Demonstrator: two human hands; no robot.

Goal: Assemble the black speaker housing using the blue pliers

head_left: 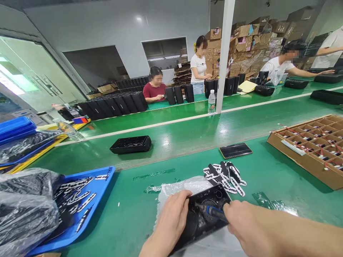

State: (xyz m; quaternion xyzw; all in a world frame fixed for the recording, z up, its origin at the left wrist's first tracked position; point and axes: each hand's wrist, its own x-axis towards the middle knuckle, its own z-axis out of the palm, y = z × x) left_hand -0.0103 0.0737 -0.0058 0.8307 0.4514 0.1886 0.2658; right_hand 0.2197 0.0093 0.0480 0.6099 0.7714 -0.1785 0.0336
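A black speaker housing [205, 210] lies open side up on a sheet of clear plastic wrap [184, 187] near the table's front edge. My left hand [171, 221] rests on its left end, fingers curled over the edge and gripping it. My right hand [241, 219] is closed round a blue-handled tool [213, 211] whose tip points into the housing. Just beyond lies a fan of black strips with white dotted edges [226, 176].
A blue tray [103, 185] of similar strips and bagged parts sits at left. A cardboard divider box [302, 157] of wired parts stands at right, a phone [235, 150] and another black housing [131, 144] on the belt. Several people work across the line.
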